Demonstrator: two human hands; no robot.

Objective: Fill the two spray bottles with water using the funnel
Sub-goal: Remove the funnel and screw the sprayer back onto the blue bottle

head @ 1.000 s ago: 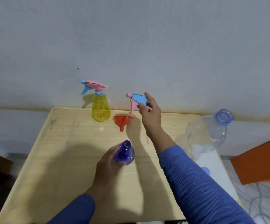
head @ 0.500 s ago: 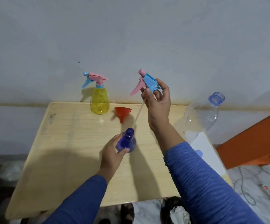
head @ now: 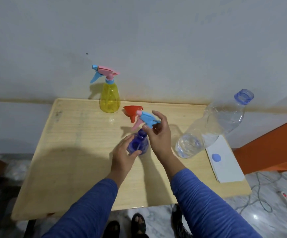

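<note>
Two hands are meeting over one small blue spray bottle point(head: 137, 143) that is standing upright near the middle of the worktop point(head: 70, 152). The left hand point(head: 124, 157) is gripping its body from the near-left side, fingers curled round it. The right hand point(head: 158, 136) is pinching the blue and pink trigger head point(head: 146, 120) just above and slightly behind the open neck; the head is sitting tilted, its pink lever pointing down-left toward the neck, and a thin pale line inside the bottle looks like its dip tube, though that is hard to make out. The red funnel point(head: 132, 112) is lying tipped on the worktop just beyond the trigger head, spout pointing down toward the person, closer to the right hand than to the left. The bottle's long axis is running vertical, so the funnel spout would have to come straight down into the neck once the head is clear. The large clear water bottle point(head: 213, 124) is standing uncapped to the right, within the right hand's reach, with its blue cap point(head: 216, 158) on a white sheet point(head: 228, 167) beside it. The yellow spray bottle point(head: 109, 98) is waiting at the back, head fitted and untouched.
</note>
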